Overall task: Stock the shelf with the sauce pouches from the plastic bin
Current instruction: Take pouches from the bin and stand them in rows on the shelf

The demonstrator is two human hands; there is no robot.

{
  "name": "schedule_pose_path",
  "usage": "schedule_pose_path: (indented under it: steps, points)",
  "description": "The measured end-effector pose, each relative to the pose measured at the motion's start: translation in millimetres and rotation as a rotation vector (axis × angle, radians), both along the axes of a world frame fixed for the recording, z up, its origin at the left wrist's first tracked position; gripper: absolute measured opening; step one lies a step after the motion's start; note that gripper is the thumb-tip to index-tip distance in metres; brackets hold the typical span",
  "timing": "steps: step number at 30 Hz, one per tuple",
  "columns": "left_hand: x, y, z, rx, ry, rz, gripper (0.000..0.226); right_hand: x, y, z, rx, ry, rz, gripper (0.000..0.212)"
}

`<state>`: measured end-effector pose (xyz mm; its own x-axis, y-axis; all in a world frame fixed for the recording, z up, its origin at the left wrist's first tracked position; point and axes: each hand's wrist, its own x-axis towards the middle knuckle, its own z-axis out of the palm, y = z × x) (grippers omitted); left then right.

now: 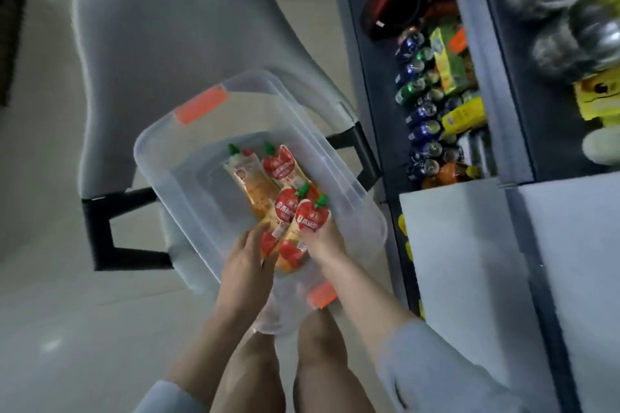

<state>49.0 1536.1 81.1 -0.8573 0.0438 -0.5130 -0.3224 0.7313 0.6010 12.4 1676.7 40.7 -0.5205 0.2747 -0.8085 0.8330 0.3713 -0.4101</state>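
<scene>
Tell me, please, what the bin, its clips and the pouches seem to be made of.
Bin: clear, slightly frosted plastic; the chair shows through its walls. Clips: opaque orange plastic, matte-looking. Pouches: soft glossy film, probably plastic laminate, judging by creases and sheen, with hard green caps, likely plastic.

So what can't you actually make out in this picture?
Head view:
1. Labels on the sauce pouches: blurred; their count is unclear, since upper pouches cover lower ones.
2. Whether the left hand grips a pouch: fingertips hidden among the pouches.
3. The shelf: cans too blurred to identify; its top is cut off by the frame edge.
4. The plastic bin: near end hidden by forearms.
</scene>
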Motion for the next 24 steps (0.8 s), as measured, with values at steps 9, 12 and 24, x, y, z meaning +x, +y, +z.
schedule_pose_path:
  steps: [9, 12, 24]
  points:
    - [-67.8, 26.1, -118.1, -0.164, -0.363, 0.008, 0.052, -15.8, -10.9, -133.4, 0.017, -0.140, -0.438, 0.038]
    - [-77.5, 31.1, -132.0, -0.153, -0.393, 0.117, 0.047, -12.8, -7.3, -149.6, 0.000, -0.102, -0.395, 0.056]
    - [-90.2, 9.8, -128.5, -0.095, -0.394, 0.568, 0.038, -63.1, -14.4, -74.0, 0.174, 0.257, 0.116, 0.032]
